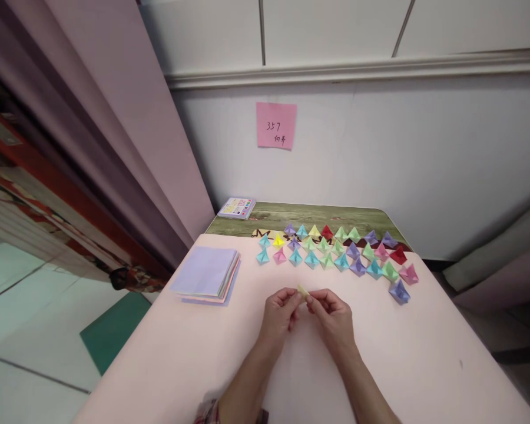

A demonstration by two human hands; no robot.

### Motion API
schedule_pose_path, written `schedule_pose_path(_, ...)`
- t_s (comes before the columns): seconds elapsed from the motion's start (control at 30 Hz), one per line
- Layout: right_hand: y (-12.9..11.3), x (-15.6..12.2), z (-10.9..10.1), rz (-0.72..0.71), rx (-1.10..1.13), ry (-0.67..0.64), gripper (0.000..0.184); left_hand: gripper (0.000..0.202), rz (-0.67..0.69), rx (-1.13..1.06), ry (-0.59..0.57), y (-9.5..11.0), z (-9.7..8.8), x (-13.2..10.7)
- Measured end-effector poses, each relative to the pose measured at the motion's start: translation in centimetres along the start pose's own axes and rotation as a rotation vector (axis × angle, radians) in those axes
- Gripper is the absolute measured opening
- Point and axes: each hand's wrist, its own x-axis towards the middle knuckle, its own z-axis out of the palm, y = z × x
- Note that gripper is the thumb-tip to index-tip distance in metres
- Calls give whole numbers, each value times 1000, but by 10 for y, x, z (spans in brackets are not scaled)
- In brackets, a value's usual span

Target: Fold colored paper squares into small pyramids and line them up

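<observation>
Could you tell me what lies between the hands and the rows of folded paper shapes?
Only bare pink table, in the head view, between the hands and the shapes.

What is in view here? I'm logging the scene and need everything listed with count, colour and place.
folded paper shapes: roughly thirty, mixed colours, in rows at the table's far side
small folded paper: one, pale yellow, between both hands
paper stack: one, lilac sheet on top with pink beneath, left on the table
paper pack: one, multicoloured cover, far left corner
sticky note: one, pink, handwritten, on the wall
table: one, pale pink top
curtain: mauve, left
left hand: pinching the yellow paper
right hand: pinching its other end
</observation>
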Motion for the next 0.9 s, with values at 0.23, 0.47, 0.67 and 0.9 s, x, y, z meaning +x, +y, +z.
schedule_pose_path(0.23,-8,-2,1,134,250,-119,29,25,-97,-247,-205,4,-7,1)
schedule_pose_path(0.47,-10,0,0,288,308,-189,30,23,-150,-241,-283,4,-10,0)
schedule_pose_path(0.67,-12,1,-11,390,290,-252,31,26,-188,-196,-276,8,-12,-1)
schedule_pose_path(0.9,-15,1,-13,305,203,-248,34,32,-104,-55,-227,12,-9,-1)
